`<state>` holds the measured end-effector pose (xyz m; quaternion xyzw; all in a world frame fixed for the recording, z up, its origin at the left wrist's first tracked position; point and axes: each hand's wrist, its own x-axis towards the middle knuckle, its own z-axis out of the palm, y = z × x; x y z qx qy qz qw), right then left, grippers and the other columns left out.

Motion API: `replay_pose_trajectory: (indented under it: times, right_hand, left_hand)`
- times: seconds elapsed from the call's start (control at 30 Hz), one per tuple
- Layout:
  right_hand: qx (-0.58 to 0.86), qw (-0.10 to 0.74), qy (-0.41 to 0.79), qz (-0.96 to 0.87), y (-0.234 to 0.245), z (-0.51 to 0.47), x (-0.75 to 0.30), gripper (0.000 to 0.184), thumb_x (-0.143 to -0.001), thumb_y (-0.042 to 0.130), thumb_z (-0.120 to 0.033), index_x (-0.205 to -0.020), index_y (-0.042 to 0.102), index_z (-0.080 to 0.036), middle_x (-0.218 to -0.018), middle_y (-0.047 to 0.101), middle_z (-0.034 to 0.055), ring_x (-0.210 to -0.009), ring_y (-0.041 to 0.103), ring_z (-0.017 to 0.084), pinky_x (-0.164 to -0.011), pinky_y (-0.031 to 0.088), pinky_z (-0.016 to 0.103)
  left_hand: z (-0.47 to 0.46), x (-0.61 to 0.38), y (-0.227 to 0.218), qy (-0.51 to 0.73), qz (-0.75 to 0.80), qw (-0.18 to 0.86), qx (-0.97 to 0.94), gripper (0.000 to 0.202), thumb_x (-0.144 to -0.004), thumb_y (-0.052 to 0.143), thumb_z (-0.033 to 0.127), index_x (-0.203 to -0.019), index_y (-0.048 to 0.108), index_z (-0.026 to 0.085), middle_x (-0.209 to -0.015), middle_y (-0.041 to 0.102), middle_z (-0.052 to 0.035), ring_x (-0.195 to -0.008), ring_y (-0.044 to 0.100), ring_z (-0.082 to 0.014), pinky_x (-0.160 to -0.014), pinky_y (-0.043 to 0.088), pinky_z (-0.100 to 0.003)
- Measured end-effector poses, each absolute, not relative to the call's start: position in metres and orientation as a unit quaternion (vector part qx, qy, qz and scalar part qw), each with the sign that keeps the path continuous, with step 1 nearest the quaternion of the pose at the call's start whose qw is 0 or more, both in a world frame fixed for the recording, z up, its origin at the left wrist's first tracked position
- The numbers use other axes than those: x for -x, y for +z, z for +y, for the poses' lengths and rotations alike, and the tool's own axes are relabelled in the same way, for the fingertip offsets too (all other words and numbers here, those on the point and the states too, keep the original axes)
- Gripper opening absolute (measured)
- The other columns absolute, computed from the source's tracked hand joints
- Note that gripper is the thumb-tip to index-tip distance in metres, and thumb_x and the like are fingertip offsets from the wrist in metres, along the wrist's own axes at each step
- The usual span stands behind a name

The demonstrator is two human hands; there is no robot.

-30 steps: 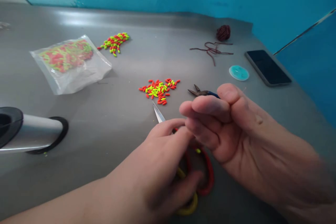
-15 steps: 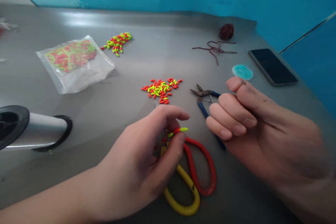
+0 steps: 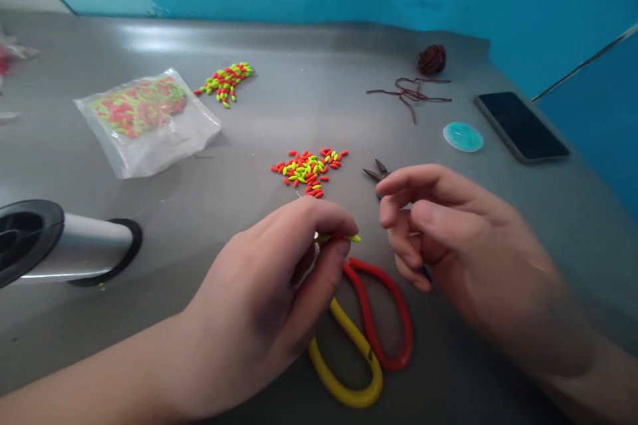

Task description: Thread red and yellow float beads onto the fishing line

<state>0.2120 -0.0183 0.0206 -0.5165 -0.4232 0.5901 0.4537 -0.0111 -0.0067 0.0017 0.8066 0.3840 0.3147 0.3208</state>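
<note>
My left hand (image 3: 279,292) is closed in a pinch on a small red and yellow-green bead (image 3: 343,238), whose tip pokes out to the right. My right hand (image 3: 458,252) sits a little to the right of the bead, fingers curled with thumb and forefinger close together; whether anything thin is between them I cannot make out. Under both hands lie scissors (image 3: 369,339) with one red and one yellow handle. Behind the right hand, the jaws of blue-handled pliers (image 3: 376,172) show. A loose heap of red and green beads (image 3: 308,171) lies just beyond the hands.
A clear bag of beads (image 3: 144,116) and a second bead heap (image 3: 225,80) lie at the back left. A large spool (image 3: 54,249) lies at the left edge. Dark red cord (image 3: 413,89), a round teal reel (image 3: 463,137) and a phone (image 3: 521,126) are at the back right.
My right hand has dropped from a raised fist and come leftward toward the bead. My left hand has lifted slightly off the scissors, which now show more.
</note>
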Motion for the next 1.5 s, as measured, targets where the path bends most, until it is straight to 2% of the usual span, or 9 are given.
replay_pose_trajectory:
  times: [0.1,0.2,0.27,0.43,0.63,0.83,0.97,1.1,1.5]
  right_hand:
    - [0.516,0.375,0.590,-0.495,0.021,-0.018,-0.209,0.012,-0.107,0.070,-0.036,-0.103,0.077,-0.028,-0.078,0.068,-0.0026,-0.060,0.059,0.011,-0.052,0.048,0.022]
    - [0.501,0.302,0.634,-0.506,0.021,-0.020,-0.208,0.010,-0.104,0.074,-0.038,-0.103,0.077,-0.028,-0.065,0.067,-0.0042,-0.054,0.066,0.015,-0.048,0.049,0.025]
    - [0.505,0.286,0.651,-0.490,0.021,-0.022,-0.208,0.009,-0.102,0.077,-0.038,-0.105,0.077,-0.029,-0.059,0.067,-0.0055,-0.048,0.066,0.017,-0.044,0.047,0.027]
    - [0.525,0.300,0.579,-0.547,0.021,-0.021,-0.207,0.010,-0.102,0.075,-0.034,-0.097,0.077,-0.025,-0.057,0.068,-0.0038,-0.049,0.066,0.017,-0.048,0.047,0.029]
    - [0.527,0.306,0.418,-0.674,0.021,-0.020,-0.206,0.014,-0.104,0.068,-0.026,-0.092,0.076,-0.025,-0.079,0.079,0.0006,-0.068,0.069,0.017,-0.062,0.051,0.031]
    - [0.519,0.329,0.321,-0.721,0.021,-0.019,-0.206,0.017,-0.096,0.071,-0.014,-0.083,0.070,-0.025,-0.080,0.077,-0.0006,-0.078,0.069,0.018,-0.076,0.052,0.034]
    - [0.511,0.343,0.233,-0.753,0.019,-0.020,-0.208,0.019,-0.092,0.071,-0.008,-0.084,0.067,-0.025,-0.077,0.070,-0.0030,-0.074,0.063,0.016,-0.071,0.048,0.033]
    - [0.494,0.369,0.161,-0.771,0.014,-0.019,-0.209,0.016,-0.090,0.070,-0.006,-0.086,0.070,-0.021,-0.075,0.068,-0.0030,-0.073,0.062,0.014,-0.065,0.045,0.031]
    - [0.479,0.383,0.133,-0.778,0.011,-0.021,-0.211,0.011,-0.088,0.069,-0.005,-0.085,0.073,-0.015,-0.074,0.069,-0.0014,-0.072,0.063,0.012,-0.068,0.050,0.028]
  left_hand:
    - [-0.006,0.011,0.002,0.312,0.370,0.331,-0.810,0.025,-0.105,0.060,0.007,-0.120,0.059,0.027,-0.095,0.066,0.0052,-0.076,0.061,-0.0083,-0.073,0.053,-0.024]
    - [-0.004,0.012,0.001,0.303,0.356,0.332,-0.819,0.024,-0.106,0.059,0.008,-0.120,0.059,0.027,-0.096,0.066,0.0043,-0.079,0.063,-0.0091,-0.076,0.055,-0.023]
    - [-0.003,0.012,-0.001,0.300,0.351,0.326,-0.825,0.024,-0.106,0.060,0.008,-0.120,0.059,0.027,-0.095,0.066,0.0039,-0.079,0.063,-0.0097,-0.075,0.055,-0.023]
    - [-0.002,0.012,-0.002,0.298,0.340,0.299,-0.840,0.025,-0.105,0.059,0.006,-0.120,0.058,0.026,-0.098,0.066,0.0032,-0.081,0.063,-0.0095,-0.076,0.054,-0.022]
    - [-0.001,0.012,0.001,0.279,0.333,0.262,-0.862,0.023,-0.106,0.057,0.007,-0.120,0.055,0.025,-0.095,0.063,0.0026,-0.082,0.063,-0.0114,-0.075,0.053,-0.025]
    - [0.003,0.016,0.003,0.294,0.390,0.246,-0.838,0.017,-0.103,0.058,0.010,-0.110,0.057,0.025,-0.087,0.062,0.0032,-0.073,0.059,-0.0125,-0.068,0.051,-0.028]
    - [0.010,0.016,0.002,0.344,0.474,0.278,-0.761,0.014,-0.104,0.059,0.015,-0.109,0.062,0.027,-0.087,0.065,0.0036,-0.067,0.059,-0.0110,-0.054,0.045,-0.025]
    - [0.018,0.010,0.004,0.379,0.511,0.289,-0.715,0.010,-0.099,0.063,0.014,-0.098,0.063,0.024,-0.082,0.063,0.0038,-0.060,0.056,-0.0094,-0.049,0.041,-0.024]
    - [0.037,0.007,0.008,0.435,0.621,0.391,-0.522,0.012,-0.089,0.067,0.013,-0.092,0.065,0.025,-0.065,0.054,0.0055,-0.050,0.047,-0.0113,-0.039,0.031,-0.023]
